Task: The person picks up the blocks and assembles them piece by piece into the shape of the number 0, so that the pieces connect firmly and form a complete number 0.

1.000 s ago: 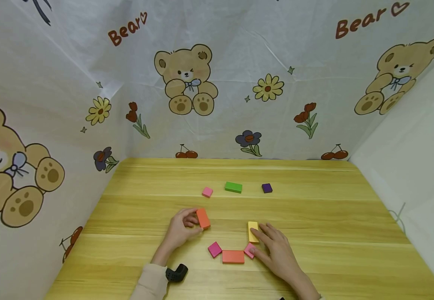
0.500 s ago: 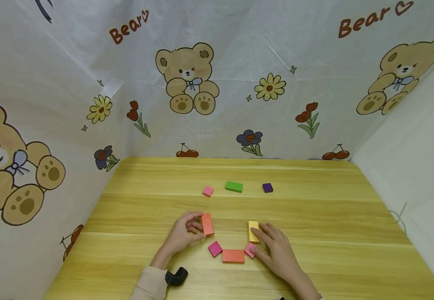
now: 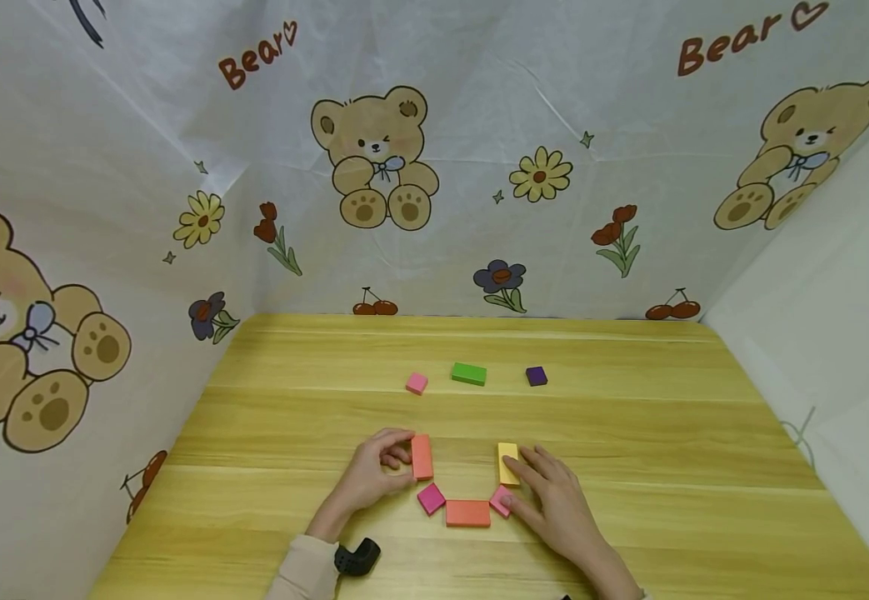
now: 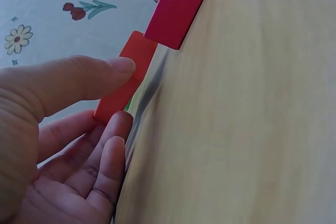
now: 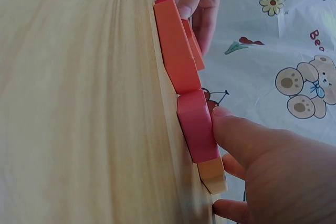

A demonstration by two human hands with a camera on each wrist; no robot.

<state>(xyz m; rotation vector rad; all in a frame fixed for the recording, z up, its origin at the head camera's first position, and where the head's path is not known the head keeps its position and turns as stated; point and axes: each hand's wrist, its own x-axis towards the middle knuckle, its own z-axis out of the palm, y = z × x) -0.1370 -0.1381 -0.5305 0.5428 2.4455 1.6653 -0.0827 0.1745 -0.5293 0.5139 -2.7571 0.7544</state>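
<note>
My left hand (image 3: pixel 372 471) pinches an orange-red rectangular block (image 3: pixel 422 457) between thumb and fingertips; its thumb (image 4: pixel 118 66) lies on the block in the left wrist view. Just below that block sits a magenta square block (image 3: pixel 431 499), turned cornerwise, meeting the left end of a flat red-orange block (image 3: pixel 467 513). At the other end is a pink square block (image 3: pixel 498 499), with a yellow block (image 3: pixel 506 450) above it. My right hand (image 3: pixel 557 504) rests there, thumb touching the pink block and a finger on the yellow one. Whether the held block touches the table I cannot tell.
Farther back on the wooden table (image 3: pixel 629 417) lie a small pink block (image 3: pixel 417 383), a green rectangular block (image 3: pixel 469 374) and a dark purple block (image 3: pixel 536 377). A bear-print cloth (image 3: pixel 449 250) hangs behind the table and along its left side.
My left hand has brought the orange-red block right and nearer to me, turning it more upright in view, to just above the magenta block. My right hand has stayed in place.
</note>
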